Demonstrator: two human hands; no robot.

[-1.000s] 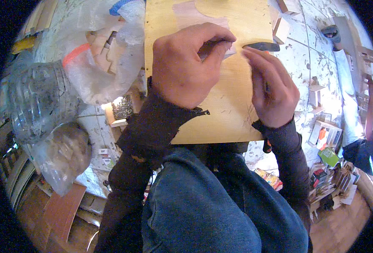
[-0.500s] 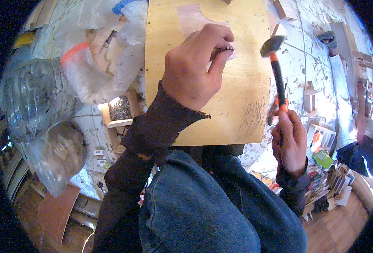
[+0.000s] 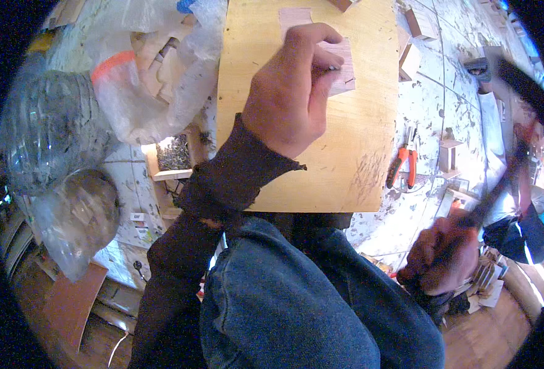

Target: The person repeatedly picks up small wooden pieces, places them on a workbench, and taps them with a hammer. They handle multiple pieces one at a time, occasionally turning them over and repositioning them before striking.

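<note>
My left hand is closed, its thumb and fingers pinched around small nails whose tips barely show. Under it lies a thin pinkish wood piece with a curved cutout, flat on a yellow wooden board. A short dark nail is on that piece, close to my fingertips; whether it is driven in I cannot tell. Off to the right, my right hand is wrapped around the handle of a hammer, which is swung up, tilted outward and smeared by motion.
Orange-handled pliers lie on the stained surface right of the board. Small wooden blocks stand around there. On the left are a wooden box of nails, a bubble-wrap bag and clear plastic bags. Another person sits at far right.
My right hand has swung the hammer away from the board, out to the right. My left hand stays over the wood piece, still pinched. The nail and the pliers now show more fully.
</note>
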